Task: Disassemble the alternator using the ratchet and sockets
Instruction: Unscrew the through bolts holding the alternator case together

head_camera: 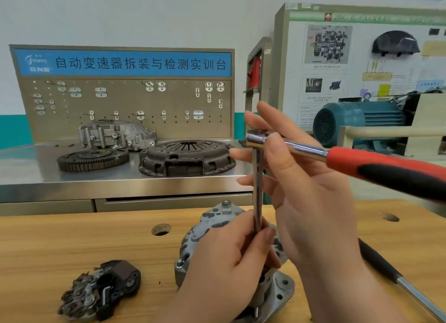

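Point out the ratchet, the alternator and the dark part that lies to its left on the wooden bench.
ratchet (347, 158): head view, on the red grip of its handle.
alternator (193, 245): head view, on the slotted grey housing.
dark part (103, 290): head view, on its black middle.

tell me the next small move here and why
Probably slide the right hand from the ratchet head out to the red handle and start turning. The extension bar stands upright down into the alternator, the left hand pinches it low to steady it, and nothing holds the handle yet.
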Available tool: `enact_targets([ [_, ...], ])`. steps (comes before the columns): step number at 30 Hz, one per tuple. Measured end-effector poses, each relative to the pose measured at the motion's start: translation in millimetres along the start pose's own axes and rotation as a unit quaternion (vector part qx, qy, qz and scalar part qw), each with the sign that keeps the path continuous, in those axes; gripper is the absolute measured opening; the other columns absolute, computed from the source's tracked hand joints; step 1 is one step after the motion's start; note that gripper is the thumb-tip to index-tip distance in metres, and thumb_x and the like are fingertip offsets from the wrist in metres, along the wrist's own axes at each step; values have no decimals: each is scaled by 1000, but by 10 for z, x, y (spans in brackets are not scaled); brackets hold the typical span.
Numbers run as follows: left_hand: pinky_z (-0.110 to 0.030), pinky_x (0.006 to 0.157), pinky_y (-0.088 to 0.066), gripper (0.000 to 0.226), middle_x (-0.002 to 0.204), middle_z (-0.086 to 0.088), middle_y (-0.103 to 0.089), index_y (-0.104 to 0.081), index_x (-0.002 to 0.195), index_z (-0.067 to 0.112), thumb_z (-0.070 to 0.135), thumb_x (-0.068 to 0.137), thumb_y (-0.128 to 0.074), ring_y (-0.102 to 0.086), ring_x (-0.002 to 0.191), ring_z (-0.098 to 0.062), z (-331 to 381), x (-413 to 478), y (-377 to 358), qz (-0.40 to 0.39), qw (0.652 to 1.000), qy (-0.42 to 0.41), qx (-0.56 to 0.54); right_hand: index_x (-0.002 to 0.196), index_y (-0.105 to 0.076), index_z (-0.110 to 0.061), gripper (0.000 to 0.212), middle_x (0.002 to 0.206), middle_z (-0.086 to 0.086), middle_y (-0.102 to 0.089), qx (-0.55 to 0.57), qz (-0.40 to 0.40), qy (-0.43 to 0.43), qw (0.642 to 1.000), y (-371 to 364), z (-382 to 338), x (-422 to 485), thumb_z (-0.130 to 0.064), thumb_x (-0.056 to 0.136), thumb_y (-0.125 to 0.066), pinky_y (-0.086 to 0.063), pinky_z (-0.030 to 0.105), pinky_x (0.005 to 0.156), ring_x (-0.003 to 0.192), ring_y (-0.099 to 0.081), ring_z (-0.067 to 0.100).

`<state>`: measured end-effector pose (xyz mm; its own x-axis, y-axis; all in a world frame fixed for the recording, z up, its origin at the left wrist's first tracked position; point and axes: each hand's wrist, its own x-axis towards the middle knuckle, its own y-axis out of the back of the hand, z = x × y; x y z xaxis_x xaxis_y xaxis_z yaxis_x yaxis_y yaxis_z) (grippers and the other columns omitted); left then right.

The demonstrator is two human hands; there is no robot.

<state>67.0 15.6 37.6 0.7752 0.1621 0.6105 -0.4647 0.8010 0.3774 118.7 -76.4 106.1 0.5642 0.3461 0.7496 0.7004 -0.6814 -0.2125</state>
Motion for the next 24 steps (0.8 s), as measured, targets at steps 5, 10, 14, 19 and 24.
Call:
enact_targets([
  [5, -42, 76, -56, 32, 85, 14, -72, -61, 103, 35, 52, 88, -39, -70, 79, -12, 35, -30, 36, -30, 999, 9, -15, 116, -62, -21, 38, 111, -2, -74, 121, -13, -86, 989, 33, 3, -3, -45, 90, -48, -58, 25, 60, 81, -75, 23],
  [10, -20, 73, -52, 19, 77, 19, -71, -62, 97, 32, 33, 91, -43, -68, 75, -3, 14, -22, 14, -4, 1000, -3, 10, 115, -64, -25, 42, 107, 0, -75, 111, -13, -106, 988, 18, 5, 2, -50, 85, -49, -56, 23, 56, 80, -74, 20],
  [14, -15, 69, -47, 14, 74, 20, -70, -58, 93, 35, 38, 89, -46, -67, 74, -2, 3, -15, 7, 3, 1000, 2, 17, 106, -71, -38, 22, 115, -9, -71, 20, 15, 9, 1000, -18, 27, -28, -33, 85, -64, -55, 23, 64, 90, -72, 15],
  [19, -27, 75, -53, 27, 78, 17, -71, -59, 96, 34, 52, 86, -42, -68, 76, -5, 16, -25, 20, -2, 1000, -6, -16, 113, -67, -33, 26, 117, -8, -71, 72, 1, -42, 997, -14, 20, -15, -39, 92, -53, -58, 24, 65, 87, -74, 20],
  [24, -27, 72, -54, 19, 79, 17, -71, -59, 95, 32, 40, 92, -42, -69, 75, -5, 57, -28, 18, -7, 1000, -15, 10, 117, -62, -20, 47, 106, 0, -75, 128, -15, -125, 984, 15, -1, 12, -48, 83, -46, -57, 24, 59, 80, -74, 22],
])
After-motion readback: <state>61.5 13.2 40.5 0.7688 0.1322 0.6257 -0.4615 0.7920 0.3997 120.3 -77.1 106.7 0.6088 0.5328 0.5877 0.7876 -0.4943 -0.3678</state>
